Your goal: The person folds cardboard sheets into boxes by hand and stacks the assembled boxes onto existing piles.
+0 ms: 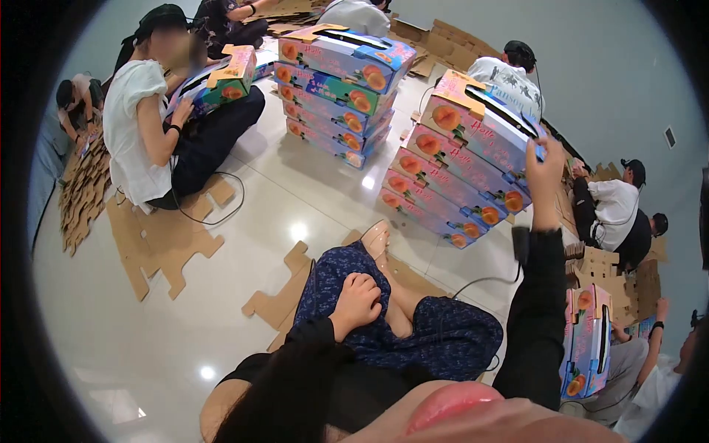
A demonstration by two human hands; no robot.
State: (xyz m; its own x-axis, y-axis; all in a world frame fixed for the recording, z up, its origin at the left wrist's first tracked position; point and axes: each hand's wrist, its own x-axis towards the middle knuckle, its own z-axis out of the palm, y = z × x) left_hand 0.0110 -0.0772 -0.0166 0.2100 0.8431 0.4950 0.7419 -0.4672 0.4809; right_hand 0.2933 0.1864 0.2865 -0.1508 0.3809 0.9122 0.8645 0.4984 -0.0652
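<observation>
My left hand (358,300) rests on the dark blue patterned cloth over my lap, fingers loosely bent and nothing visible in them. To the right, my right arm reaches out, and my right hand (545,181) has its fingers closed at the near right end of the top carton (480,118). This carton is pink and blue with peach pictures and a black handle strip on its top. It lies tilted on a leaning stack of similar peach cartons (443,177). My fingers partly cover its corner.
Another stack of peach cartons (332,96) stands ahead. At the left, a seated person (148,118) holds a carton. Flat brown cardboard (162,236) lies on the tiled floor. More cartons (587,340) stand at the right beside another person. A cable (480,280) runs near my right arm.
</observation>
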